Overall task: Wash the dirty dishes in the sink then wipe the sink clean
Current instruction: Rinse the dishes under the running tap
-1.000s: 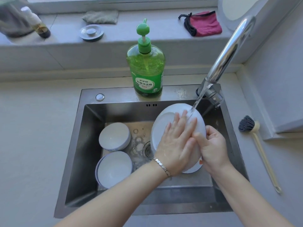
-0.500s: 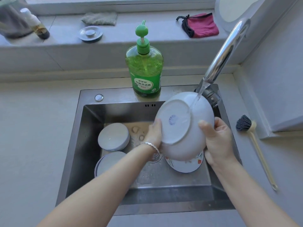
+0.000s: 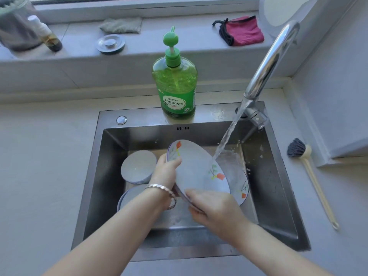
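Note:
Both hands hold a white flower-painted bowl (image 3: 196, 168) tilted over the steel sink (image 3: 272, 196), its inside facing me. My left hand (image 3: 166, 172) grips the bowl's left rim. My right hand (image 3: 211, 206) grips its near rim, fingers curled over the edge. Water from the tap (image 3: 266, 66) streams onto the bowl's right side. A second painted dish (image 3: 242, 186) lies in the sink under it. Two more white bowls sit at the sink's left: one (image 3: 138, 166) upside down, another (image 3: 129, 196) partly hidden by my left arm.
A green dish-soap bottle (image 3: 175, 84) stands on the sink's back ledge. A dish brush (image 3: 310, 176) lies on the counter at right. On the windowsill are a pink cloth (image 3: 244, 30), a grey cloth (image 3: 121, 24), a sink plug (image 3: 110, 43) and a small bottle (image 3: 46, 34).
The bowl has been turned over: its underside faced me, now its painted inside does. Both hands have shifted lower on its rim and it sits deeper in the sink.

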